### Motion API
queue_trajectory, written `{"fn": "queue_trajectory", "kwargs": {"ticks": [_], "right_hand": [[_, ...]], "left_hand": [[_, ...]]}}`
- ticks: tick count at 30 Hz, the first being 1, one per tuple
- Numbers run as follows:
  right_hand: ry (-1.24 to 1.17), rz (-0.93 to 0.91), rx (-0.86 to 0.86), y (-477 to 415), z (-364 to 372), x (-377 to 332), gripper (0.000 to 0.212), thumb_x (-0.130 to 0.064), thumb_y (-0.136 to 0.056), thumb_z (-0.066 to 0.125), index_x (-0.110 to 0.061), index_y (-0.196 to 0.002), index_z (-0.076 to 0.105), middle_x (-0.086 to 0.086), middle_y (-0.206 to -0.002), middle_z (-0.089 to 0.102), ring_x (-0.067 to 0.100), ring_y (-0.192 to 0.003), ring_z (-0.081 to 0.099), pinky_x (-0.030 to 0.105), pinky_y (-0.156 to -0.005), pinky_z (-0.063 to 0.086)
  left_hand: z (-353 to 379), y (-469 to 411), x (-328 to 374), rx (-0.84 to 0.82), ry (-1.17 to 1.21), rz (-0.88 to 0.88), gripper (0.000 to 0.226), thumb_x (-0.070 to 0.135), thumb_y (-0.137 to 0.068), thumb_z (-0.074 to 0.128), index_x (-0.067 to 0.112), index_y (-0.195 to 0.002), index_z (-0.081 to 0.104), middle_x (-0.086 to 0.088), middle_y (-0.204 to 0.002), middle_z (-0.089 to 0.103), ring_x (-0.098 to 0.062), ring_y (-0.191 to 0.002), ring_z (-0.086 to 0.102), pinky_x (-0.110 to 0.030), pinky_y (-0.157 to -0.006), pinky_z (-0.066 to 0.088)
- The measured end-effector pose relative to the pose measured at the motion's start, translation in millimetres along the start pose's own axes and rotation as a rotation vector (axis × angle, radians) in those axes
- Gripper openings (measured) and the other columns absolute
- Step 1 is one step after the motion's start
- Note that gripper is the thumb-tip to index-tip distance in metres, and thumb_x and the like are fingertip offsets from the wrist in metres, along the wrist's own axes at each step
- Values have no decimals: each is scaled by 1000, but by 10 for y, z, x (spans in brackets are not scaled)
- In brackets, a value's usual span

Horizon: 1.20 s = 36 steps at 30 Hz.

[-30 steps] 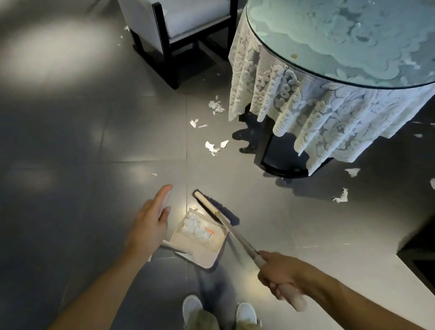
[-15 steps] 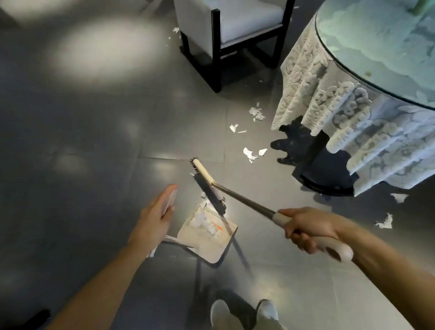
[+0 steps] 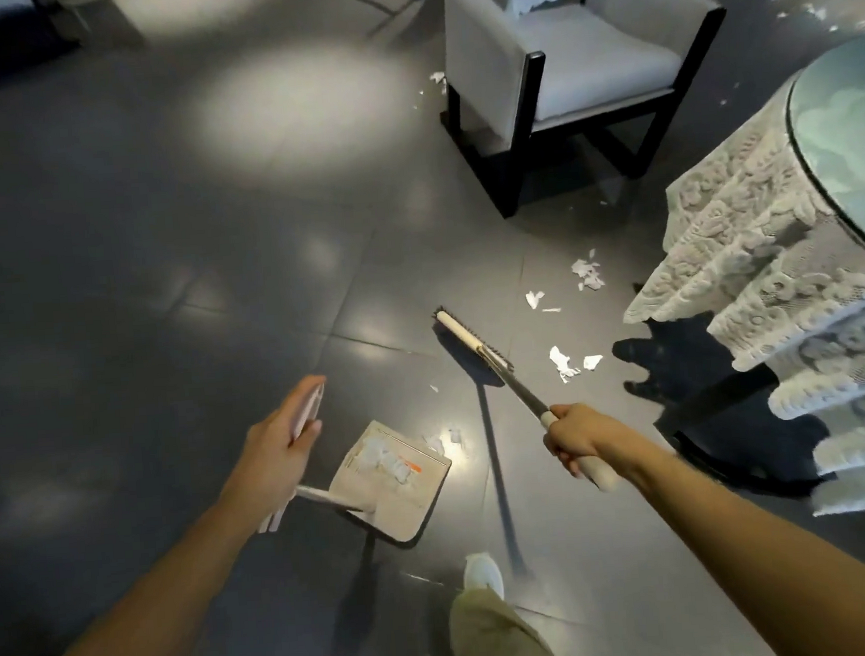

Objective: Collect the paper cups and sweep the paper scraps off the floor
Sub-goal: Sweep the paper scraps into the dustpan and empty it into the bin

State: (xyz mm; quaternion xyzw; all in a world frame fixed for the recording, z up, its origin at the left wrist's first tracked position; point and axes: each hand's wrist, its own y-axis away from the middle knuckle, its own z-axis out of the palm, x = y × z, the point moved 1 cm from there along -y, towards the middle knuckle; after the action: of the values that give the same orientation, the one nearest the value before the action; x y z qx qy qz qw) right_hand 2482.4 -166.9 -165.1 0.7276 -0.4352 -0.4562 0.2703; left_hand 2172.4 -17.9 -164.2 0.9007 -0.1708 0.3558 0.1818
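Has swung the broom head [image 3: 467,340] off the mouth of the dustpan [image 3: 395,489] since half a second ago, out to 1 o'clock of it, over bare floor [image 3: 158,244]. Grips the broom's pale handle end with the right hand [image 3: 576,438], fingers clenched round it, shaft running toward 11 o'clock to the head. Holds the dustpan's long flat handle in the left hand [image 3: 274,441], fingers laid along it, thumb pinching it. Leaves loose paper scraps [image 3: 563,364] on the floor just at 3 o'clock of the broom head, and more at 1 o'clock near the lace hem of the round counter [image 3: 775,278]. Carries a heap of white scraps in the pan, with a few lying just beyond its lip. Faces a grey chair [image 3: 570,62] at 12 o'clock, scraps beside its front leg.
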Motion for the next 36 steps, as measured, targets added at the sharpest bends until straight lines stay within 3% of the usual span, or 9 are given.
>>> {"fn": "queue_trajectory", "kwargs": {"ticks": [5, 11, 16, 19, 22, 25, 29, 31, 36], "right_hand": [[66, 25, -29, -299, 142, -265, 27, -5, -87, 52, -4, -113, 58, 13, -80, 61, 17, -60, 56, 30, -65, 56], [287, 79, -118, 11, 655, -360, 33, -11, -89, 52, -9, -122, 53, 12, -98, 62, 20, -80, 59, 31, -80, 55], [351, 89, -274, 704, 1337, -333, 29, -11, -85, 55, -10, -114, 57, 5, -92, 61, 15, -75, 57, 27, -73, 49], [253, 164, -372, 986, 1656, -347, 15, -4, -80, 52, -8, -93, 58, 6, -70, 57, 16, -58, 53, 27, -63, 47], [63, 256, -395, 1103, 1601, -376, 19, 0, -81, 52, -1, -96, 61, 8, -64, 53, 18, -58, 50, 28, -62, 44], [-262, 366, -421, 1224, 1252, -373, 12, -1, -88, 49, -2, -78, 56, 4, -45, 48, 10, -33, 42, 17, -37, 37], [-395, 333, -360, 1288, 877, -267, 12, -3, -91, 48, -9, -87, 57, 2, -43, 45, 8, -30, 38, 13, -34, 34], [-413, 245, -262, 1214, 750, -210, 19, 1, -89, 47, -10, -101, 57, 4, -46, 44, 8, -34, 38, 15, -36, 35], [-345, 125, 20, 853, 390, -46, 20, -5, -89, 50, -22, -96, 58, 1, -43, 53, 8, -34, 45, 17, -38, 42]], "left_hand": [[-239, -154, -132, -92, -50, 5, 49, 21, -97, 50, 63, -118, 36, -2, -123, 56, -12, -103, 52, -28, -81, 40], [-411, -105, -384, -109, -51, 1, 46, 19, -97, 49, 53, -127, 39, -5, -127, 55, -16, -99, 56, -27, -76, 41], [-447, -86, -494, -93, -78, 99, 48, 14, -96, 50, 37, -137, 40, -6, -134, 53, -27, -119, 53, -30, -88, 41], [-453, -114, -484, -94, -64, 121, 47, 15, -97, 49, 41, -134, 39, -9, -133, 54, -30, -118, 53, -38, -90, 45], [-474, -131, -497, -93, -48, 141, 46, 14, -96, 50, 42, -133, 41, -13, -123, 56, -32, -108, 57, -34, -78, 44], [-476, -132, -466, -98, -20, 160, 47, 12, -95, 51, 40, -132, 43, -14, -122, 57, -33, -107, 57, -34, -78, 43], [-377, -236, -285, -129, -5, 185, 46, 10, -94, 52, 36, -132, 46, -17, -100, 60, -41, -97, 58, -31, -70, 42], [-294, -311, -152, -143, 2, 208, 45, 9, -94, 52, 36, -131, 47, -8, -93, 54, -43, -93, 58, -30, -67, 40], [-32, -647, 213, -183, 41, 228, 44, 13, -96, 50, 36, -133, 45, -7, -117, 54, -29, -107, 54, -33, -86, 42]]}}
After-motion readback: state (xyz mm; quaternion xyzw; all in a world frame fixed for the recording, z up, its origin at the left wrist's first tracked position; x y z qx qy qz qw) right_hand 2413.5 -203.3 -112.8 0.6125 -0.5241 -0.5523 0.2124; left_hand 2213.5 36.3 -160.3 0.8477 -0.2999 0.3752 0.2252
